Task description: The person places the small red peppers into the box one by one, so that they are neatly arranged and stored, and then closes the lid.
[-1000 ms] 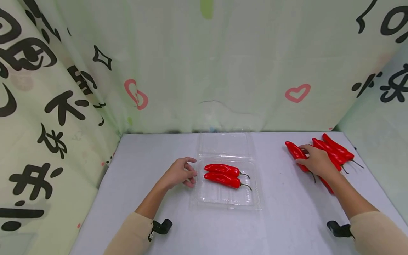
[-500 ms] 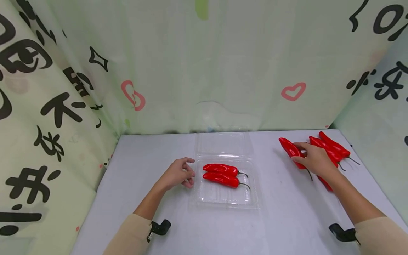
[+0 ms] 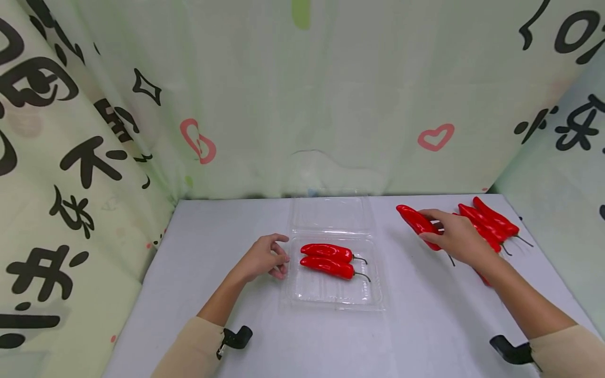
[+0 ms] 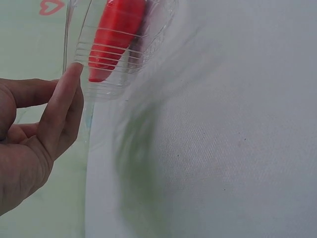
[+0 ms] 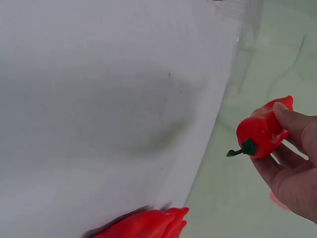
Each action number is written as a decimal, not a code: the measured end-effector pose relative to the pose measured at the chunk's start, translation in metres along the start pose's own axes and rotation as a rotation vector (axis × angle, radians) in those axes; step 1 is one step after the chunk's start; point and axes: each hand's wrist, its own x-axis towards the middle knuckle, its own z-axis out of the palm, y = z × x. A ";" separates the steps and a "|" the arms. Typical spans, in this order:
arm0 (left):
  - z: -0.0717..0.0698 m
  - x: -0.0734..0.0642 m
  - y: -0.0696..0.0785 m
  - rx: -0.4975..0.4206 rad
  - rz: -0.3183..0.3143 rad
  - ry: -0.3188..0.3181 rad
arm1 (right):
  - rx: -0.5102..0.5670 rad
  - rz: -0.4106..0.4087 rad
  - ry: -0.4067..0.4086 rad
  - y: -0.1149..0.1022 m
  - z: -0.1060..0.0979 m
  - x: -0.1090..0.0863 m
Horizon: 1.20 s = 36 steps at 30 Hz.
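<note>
My right hand (image 3: 451, 235) pinches a red chili pepper (image 3: 417, 223) between thumb and fingers, with its green stem (image 5: 242, 148) pointing out in the right wrist view. A shadow falls on the table below that pepper. At the table's middle, a clear plastic box (image 3: 331, 299) lies with its lid (image 3: 333, 214) folded back. Two red peppers (image 3: 326, 266) lie side by side in the box, stems to the right. My left hand (image 3: 264, 257) is at the box's left edge, its fingers loosely bent, fingertips (image 4: 74, 69) right at the clear wall.
Several more red peppers (image 3: 496, 218) lie at the table's right side, partly hidden behind my right hand and forearm. The white table (image 3: 227, 220) ends at a printed curtain (image 3: 321, 115) behind, with more curtain on both sides.
My right hand has lifted the pepper from beside the others and carried it left, towards the box. The left hand has stayed at the box edge.
</note>
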 end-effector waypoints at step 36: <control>0.000 0.001 0.000 0.030 -0.004 0.011 | 0.030 -0.241 -0.140 -0.091 0.029 0.009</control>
